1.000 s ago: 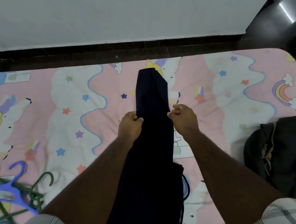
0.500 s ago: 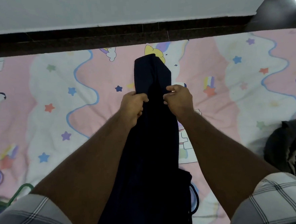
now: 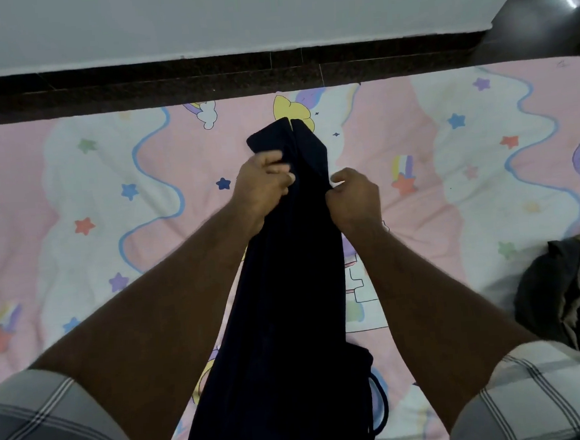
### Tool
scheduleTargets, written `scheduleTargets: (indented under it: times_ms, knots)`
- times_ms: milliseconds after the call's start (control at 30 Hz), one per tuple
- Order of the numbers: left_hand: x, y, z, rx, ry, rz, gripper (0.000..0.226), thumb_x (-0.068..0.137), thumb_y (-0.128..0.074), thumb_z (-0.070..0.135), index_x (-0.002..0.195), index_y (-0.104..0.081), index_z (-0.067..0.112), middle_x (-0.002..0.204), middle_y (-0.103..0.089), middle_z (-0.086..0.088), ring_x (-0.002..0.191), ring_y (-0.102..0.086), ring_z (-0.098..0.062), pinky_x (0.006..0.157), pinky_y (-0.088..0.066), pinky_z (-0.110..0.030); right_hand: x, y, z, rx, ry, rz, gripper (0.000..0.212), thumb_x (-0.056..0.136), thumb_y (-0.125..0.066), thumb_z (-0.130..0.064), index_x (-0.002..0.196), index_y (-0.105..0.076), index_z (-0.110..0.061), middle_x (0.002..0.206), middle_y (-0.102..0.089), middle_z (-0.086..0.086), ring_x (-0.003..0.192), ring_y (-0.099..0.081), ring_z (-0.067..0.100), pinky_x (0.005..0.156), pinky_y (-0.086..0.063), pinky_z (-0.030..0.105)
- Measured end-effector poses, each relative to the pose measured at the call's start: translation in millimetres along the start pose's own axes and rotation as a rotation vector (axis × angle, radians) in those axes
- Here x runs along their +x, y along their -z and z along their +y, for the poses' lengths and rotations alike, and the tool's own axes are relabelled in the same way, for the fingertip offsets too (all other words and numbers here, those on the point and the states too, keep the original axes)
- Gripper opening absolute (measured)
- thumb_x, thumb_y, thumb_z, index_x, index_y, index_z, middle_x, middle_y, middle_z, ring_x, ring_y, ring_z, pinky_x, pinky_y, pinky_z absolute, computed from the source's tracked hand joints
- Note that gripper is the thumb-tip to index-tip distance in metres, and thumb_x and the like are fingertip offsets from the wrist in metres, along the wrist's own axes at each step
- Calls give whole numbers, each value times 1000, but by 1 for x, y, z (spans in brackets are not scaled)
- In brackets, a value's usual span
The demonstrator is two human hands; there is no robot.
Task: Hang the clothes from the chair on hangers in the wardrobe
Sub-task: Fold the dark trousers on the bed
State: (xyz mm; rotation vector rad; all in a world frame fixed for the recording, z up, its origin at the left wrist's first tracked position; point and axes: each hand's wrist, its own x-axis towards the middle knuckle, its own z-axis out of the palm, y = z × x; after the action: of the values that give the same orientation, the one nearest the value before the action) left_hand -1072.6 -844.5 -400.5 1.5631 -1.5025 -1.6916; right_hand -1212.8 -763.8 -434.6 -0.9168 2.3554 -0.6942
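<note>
Here, at about 7 o'clock, a plaid sleeve (image 3: pixel 45 426) covered the upper left arm, whose forearm ran up toward the centre. The left hand (image 3: pixel 262 184) had its fingers (image 3: pixel 278 170) curled into the dark navy garment (image 3: pixel 287 306), bunching the cloth near its far end. That garment lay lengthwise over the bed (image 3: pixel 92 216), from 6 o'clock up to a folded tip just short of 12 o'clock, between the two forearms; a pink and white sheet printed with stars, rainbows and unicorns covered the bed. Just beside the garment's right edge, the right hand (image 3: pixel 354 198) pinched the fabric, thumb against curled fingers (image 3: pixel 339 185). At about 4 o'clock, a heap of dark grey clothing (image 3: pixel 568 289) rested on the bed, well apart from the garment. A dark floor strip (image 3: pixel 203 78) and a pale wall (image 3: pixel 233 14) ran across 12 o'clock.
</note>
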Motion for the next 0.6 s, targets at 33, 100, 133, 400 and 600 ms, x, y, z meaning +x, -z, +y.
scheduleTargets:
  times_ms: [33, 100, 133, 400, 600]
  knots:
    - [1, -6, 4, 46, -109, -73, 51, 92, -63, -2, 140, -53, 13, 127, -66, -1, 83, -63, 3, 74, -50, -12, 1, 4, 5, 63, -65, 58, 35, 85, -56, -10, 118, -67, -14, 114, -70, 6, 109, -62, 26, 87, -38, 20]
    - [-4, -20, 8, 153, -242, -256, 50, 91, -57, -9, 137, -58, 12, 130, -65, 0, 92, -64, 9, 89, -49, -12, 3, 12, 18, 130, -168, 116, 31, 86, -58, -14, 115, -67, -15, 116, -70, 3, 113, -60, 26, 90, -39, 23]
    - [-7, -25, 6, 207, -272, -261, 48, 91, -55, -9, 133, -62, 13, 127, -67, 3, 101, -64, 6, 97, -49, -16, 4, 15, 23, 143, -198, 126, 29, 87, -58, -16, 114, -68, -15, 117, -70, 2, 114, -60, 25, 90, -39, 23]
    - [-6, 16, -28, -30, 191, 159, 31, 99, -57, 15, 130, -58, 15, 97, -65, 0, 90, -63, -17, 85, -55, -30, 3, 10, 8, 211, 70, 33, 19, 86, -65, -19, 102, -74, -23, 97, -75, -7, 94, -67, 12, 91, -49, 22]
    - [-4, 5, -20, -46, 91, 13, 40, 100, -59, 17, 139, -57, 27, 131, -63, 2, 114, -60, -12, 96, -50, -27, 11, -4, -1, 17, 213, -222, 44, 88, -60, -10, 132, -62, -14, 132, -64, 5, 123, -57, 24, 103, -40, 23]
